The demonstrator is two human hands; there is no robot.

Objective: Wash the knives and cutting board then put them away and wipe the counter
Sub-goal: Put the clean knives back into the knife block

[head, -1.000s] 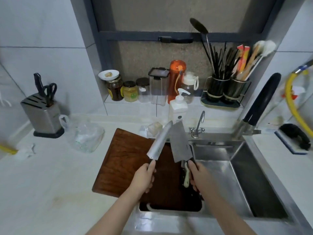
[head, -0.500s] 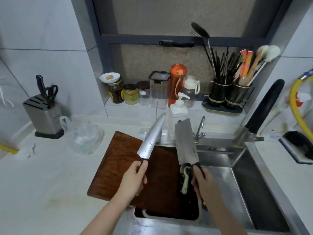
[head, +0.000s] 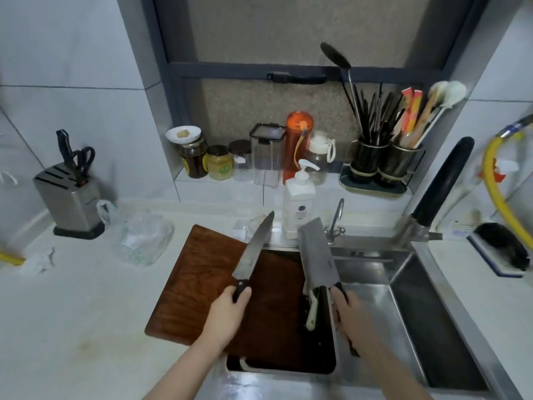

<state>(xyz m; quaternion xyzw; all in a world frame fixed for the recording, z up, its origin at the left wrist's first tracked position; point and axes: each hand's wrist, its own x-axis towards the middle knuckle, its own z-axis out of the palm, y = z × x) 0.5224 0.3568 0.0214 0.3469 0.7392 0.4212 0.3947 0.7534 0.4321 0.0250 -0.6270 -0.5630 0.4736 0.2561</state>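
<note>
Chef's knife in left hand

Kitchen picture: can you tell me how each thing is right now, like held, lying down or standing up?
chef's knife: held up in the left hand.
cleaver: held up in the right hand.
cutting board: lying partly over the sink.
peeler: lying in the sink basin.
knife block: upright, scissors in it.
soap bottle: upright behind the sink.
</note>
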